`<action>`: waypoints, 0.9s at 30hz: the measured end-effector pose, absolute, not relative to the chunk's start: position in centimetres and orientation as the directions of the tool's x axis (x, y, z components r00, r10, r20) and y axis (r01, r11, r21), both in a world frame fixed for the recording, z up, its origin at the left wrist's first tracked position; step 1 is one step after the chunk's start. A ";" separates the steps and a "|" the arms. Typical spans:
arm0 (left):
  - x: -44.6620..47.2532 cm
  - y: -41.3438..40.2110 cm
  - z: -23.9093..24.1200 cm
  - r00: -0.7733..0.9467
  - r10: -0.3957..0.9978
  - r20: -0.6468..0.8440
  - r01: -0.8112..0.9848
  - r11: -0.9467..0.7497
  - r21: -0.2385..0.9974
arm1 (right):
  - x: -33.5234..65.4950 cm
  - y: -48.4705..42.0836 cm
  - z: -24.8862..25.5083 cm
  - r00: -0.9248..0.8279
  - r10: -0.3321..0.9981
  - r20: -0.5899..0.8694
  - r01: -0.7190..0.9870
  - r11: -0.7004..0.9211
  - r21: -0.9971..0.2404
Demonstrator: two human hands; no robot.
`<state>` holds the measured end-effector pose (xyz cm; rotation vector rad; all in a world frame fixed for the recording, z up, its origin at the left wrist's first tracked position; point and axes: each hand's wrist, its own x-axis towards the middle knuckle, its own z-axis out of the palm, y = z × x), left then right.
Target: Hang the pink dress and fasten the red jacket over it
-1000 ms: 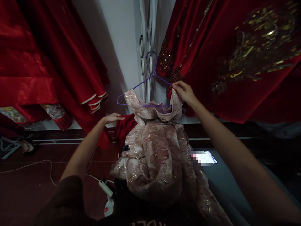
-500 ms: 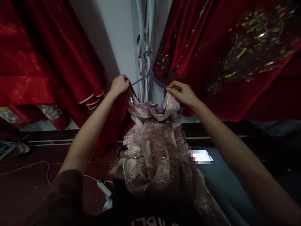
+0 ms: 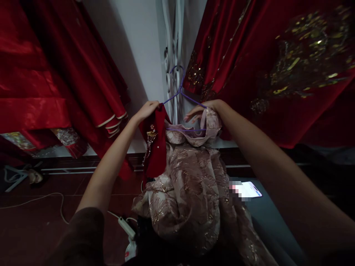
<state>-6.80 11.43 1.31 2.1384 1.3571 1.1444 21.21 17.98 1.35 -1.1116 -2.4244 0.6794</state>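
A purple hanger [image 3: 181,88] hangs by its hook on white scrolled metalwork, with a pink and gold brocade dress [image 3: 191,173] on it. At the hanger's left shoulder my left hand [image 3: 149,110] pinches the top of a red garment [image 3: 156,147], which has a beaded ornament [image 3: 151,136] and overlaps the dress's left side. My right hand [image 3: 209,110] is at the hanger's right end, over the dress's right shoulder, its fingers stretched out and apart toward the middle. The thumb of that hand is hidden.
Red garments [image 3: 102,74] hang on the left, and a red sequined one [image 3: 299,66] on the right. A lit phone [image 3: 251,189] lies on a grey-green surface [image 3: 271,210]. Below left, a power strip [image 3: 126,227] and a cable [image 3: 61,207] are on the reddish floor.
The red garment with the beaded ornament has come forward over the dress's left side, held by my left hand. My right hand has let go its pinch and its fingers have reached inward.
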 end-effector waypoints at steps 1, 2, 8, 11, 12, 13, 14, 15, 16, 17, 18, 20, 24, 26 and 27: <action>-6.8 11.4 1.6 0.203 0.882 0.424 0.570 -0.459 0.681 | 20.4 17.9 1.2 -0.633 0.769 0.093 0.592 0.558 -0.582; -6.8 11.4 1.9 0.195 0.892 0.407 0.562 -0.442 0.699 | 19.8 17.7 0.9 -0.657 0.754 0.004 0.597 0.523 -0.608; -7.1 11.5 2.2 0.171 0.933 0.316 0.430 -0.359 0.829 | 18.6 16.2 -0.5 -0.733 0.472 -0.489 0.592 0.089 -0.801; -7.2 11.6 1.7 0.176 0.902 0.395 0.406 -0.432 0.805 | 18.5 16.1 -0.4 -0.630 0.539 -0.560 0.607 -0.109 -0.787; -7.2 11.6 1.6 0.185 0.885 0.427 0.413 -0.465 0.783 | 18.4 16.1 -0.3 -0.603 0.553 -0.575 0.610 -0.145 -0.779; -7.3 11.6 1.5 0.196 0.871 0.451 0.421 -0.491 0.763 | 18.4 16.1 -0.2 -0.590 0.554 -0.587 0.610 -0.170 -0.774; -7.3 11.5 1.4 0.208 0.860 0.466 0.426 -0.509 0.748 | 18.4 16.0 -0.1 -0.590 0.539 -0.601 0.611 -0.188 -0.769; -7.3 11.4 1.4 0.217 0.854 0.473 0.429 -0.519 0.740 | 18.4 15.9 0.0 -0.600 0.517 -0.610 0.610 -0.198 -0.767; -7.3 11.3 1.3 0.224 0.852 0.473 0.429 -0.522 0.737 | 18.4 15.8 0.1 -0.618 0.493 -0.613 0.603 -0.203 -0.772; -7.4 11.3 1.2 0.227 0.851 0.474 0.426 -0.524 0.737 | 18.4 15.7 0.1 -0.640 0.469 -0.609 0.591 -0.206 -0.780; -7.4 11.2 1.2 0.227 0.850 0.475 0.421 -0.525 0.740 | 18.5 15.5 0.2 -0.665 0.446 -0.600 0.576 -0.206 -0.791; -7.4 11.1 1.0 0.225 0.847 0.481 0.408 -0.530 0.743 | 18.5 15.1 0.2 -0.700 0.414 -0.582 0.554 -0.199 -0.808; -7.2 11.2 0.9 0.202 0.840 0.504 0.397 -0.540 0.742 | 18.0 14.6 0.0 -0.746 0.436 -0.503 0.498 -0.136 -0.856; -7.1 11.3 0.8 0.190 0.844 0.501 0.395 -0.533 0.748 | 17.7 14.6 0.1 -0.764 0.467 -0.445 0.469 -0.071 -0.880; -7.1 11.3 0.8 0.188 0.846 0.498 0.392 -0.530 0.752 | 17.5 14.6 0.2 -0.770 0.486 -0.413 0.458 -0.031 -0.889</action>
